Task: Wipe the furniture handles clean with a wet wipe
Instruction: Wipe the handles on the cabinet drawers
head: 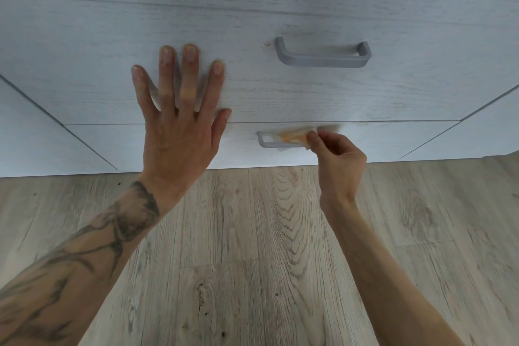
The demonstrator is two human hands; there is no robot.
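A pale wood-grain chest of drawers [280, 8] fills the upper half of the view. Its bottom drawer carries a grey bar handle [265, 143], and my right hand [337, 157] pinches a white wet wipe [295, 138] with an orange stain against that handle. The wipe and my fingers hide the handle's right part. The drawer above has a second grey handle [323, 57], bare, with small orange specks [266, 45] on the front just left of it. My left hand [179, 109] presses flat, fingers spread, on that upper drawer's front.
Light wood-plank floor [252, 261] runs from the chest's base toward me. Both forearms reach across it. Angled side panels of the furniture show at the far left [42, 135] and far right [477, 126].
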